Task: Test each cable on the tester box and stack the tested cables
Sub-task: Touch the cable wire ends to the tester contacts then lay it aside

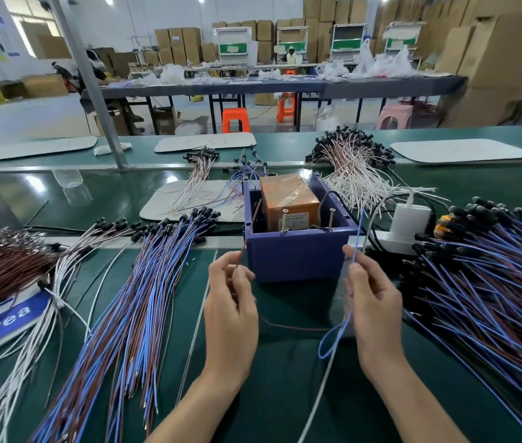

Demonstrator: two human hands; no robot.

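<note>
The tester box (pixel 298 260) is a purple bin holding an orange block (pixel 288 201), with two screws standing at its front rim. My left hand (pixel 230 311) pinches a brown wire (pixel 250 233) whose end reaches up over the box's left side. My right hand (pixel 373 310) pinches a blue wire (pixel 358 238) that rises beside the box's right front corner and loops below my palm. A fanned stack of blue and brown cables (pixel 144 298) lies to the left. A dense pile of blue and brown cables (pixel 489 279) lies to the right.
A white power strip with a charger (pixel 408 225) sits right of the box. White cable bundles (pixel 355 174) lie behind it, and a brown bundle (pixel 4 263) at far left over a blue sign (pixel 7 321). Grey mats (pixel 186 203) rest on the green belt.
</note>
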